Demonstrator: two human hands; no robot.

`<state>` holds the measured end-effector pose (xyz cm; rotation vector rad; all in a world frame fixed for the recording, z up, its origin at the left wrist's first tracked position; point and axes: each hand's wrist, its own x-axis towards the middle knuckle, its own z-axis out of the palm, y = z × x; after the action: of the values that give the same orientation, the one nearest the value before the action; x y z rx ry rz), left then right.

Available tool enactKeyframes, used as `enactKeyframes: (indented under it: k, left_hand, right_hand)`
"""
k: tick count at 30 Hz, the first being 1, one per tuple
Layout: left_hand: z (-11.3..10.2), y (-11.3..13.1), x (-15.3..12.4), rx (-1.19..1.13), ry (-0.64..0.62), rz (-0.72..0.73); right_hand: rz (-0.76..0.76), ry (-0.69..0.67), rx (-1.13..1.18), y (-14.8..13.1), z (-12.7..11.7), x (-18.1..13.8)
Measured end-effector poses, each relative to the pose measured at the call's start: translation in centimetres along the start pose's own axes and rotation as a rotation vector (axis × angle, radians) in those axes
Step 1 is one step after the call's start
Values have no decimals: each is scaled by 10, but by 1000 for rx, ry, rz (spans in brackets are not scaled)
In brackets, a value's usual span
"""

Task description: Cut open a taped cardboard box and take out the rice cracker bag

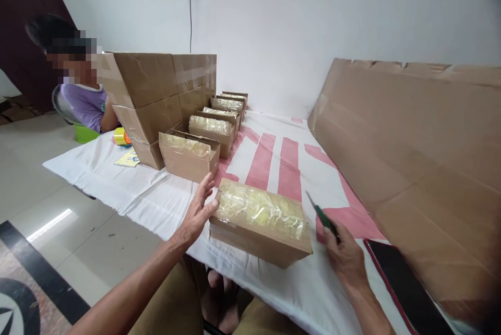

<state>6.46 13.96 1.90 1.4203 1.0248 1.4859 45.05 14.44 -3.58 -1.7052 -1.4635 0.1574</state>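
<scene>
Taped box (260, 223) lies at near counter (129, 189) edge, top sealed under clear tape. Left hand (198, 215) open, fingertips laid against box's left end. Right hand (344, 254) closed on green-handled cutter (323, 216), just right of box. Row of open filled boxes (213, 129) behind judged unsealed. No readable writing or labels seen.

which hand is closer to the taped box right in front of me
Left. The left hand rests open against the left end of the taped cardboard box. The right hand is just off the box's right end, apart from it, gripping a green-handled tool.
</scene>
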Motion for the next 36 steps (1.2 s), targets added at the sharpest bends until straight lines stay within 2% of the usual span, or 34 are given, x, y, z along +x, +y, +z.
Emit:
enactKeyframes:
  k: [3, 5, 7, 10, 14, 19, 23, 27, 32, 36]
  left_hand:
    - [15, -1, 6, -89, -29, -56]
    - [21, -1, 6, -121, -34, -105]
    - [22, 3, 0, -124, -16, -134]
    - [16, 12, -17, -80, 15, -174]
    - [2, 24, -43, -37, 50, -223]
    - [-10, 25, -41, -28, -27, -191]
    - [-12, 20, -25, 1, -35, -61]
    - [-7, 15, -20, -15, -57, -99]
    - [-2, 10, -22, -65, -33, -160]
    - [-1, 9, -22, -75, -34, -177]
  right_hand:
    - [265, -39, 415, -38, -10, 0]
    - [356, -77, 643, -69, -9, -7]
    - [396, -65, 744, -95, -5, -20]
    - [407, -35, 735, -116, -2, -44]
    - [420, -64, 713, -117, -6, -70]
    - [374, -37, 610, -108, -23, -66]
    - [252, -20, 484, -120, -55, -43]
    - [-51, -237, 174, -159, -72, -23]
    - [-456, -525, 21, -214, -51, -11]
    - [-684, -604, -117, -234, -30, -3]
